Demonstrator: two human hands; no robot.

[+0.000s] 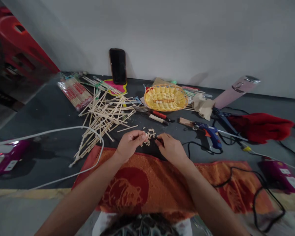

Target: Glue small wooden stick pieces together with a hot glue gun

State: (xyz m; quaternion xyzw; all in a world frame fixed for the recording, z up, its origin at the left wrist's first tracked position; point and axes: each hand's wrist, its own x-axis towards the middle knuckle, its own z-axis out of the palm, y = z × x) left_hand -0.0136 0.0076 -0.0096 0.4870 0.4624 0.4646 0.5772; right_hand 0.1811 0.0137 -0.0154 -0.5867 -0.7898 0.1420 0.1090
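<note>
Tabletop (56, 114): stick bits (151, 131) beside left grip (129, 143)

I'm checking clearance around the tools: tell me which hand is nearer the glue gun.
Right. The right hand is to the left of the glue gun, apart from it; the left hand is farther left, beyond the right hand.

No legible text. Packet (75, 93) at desk's (54, 114) far left corner: red print, unreadable. Purple boxes near left and right ends, by front edge: pale labels (11, 165), too small to read.
</note>
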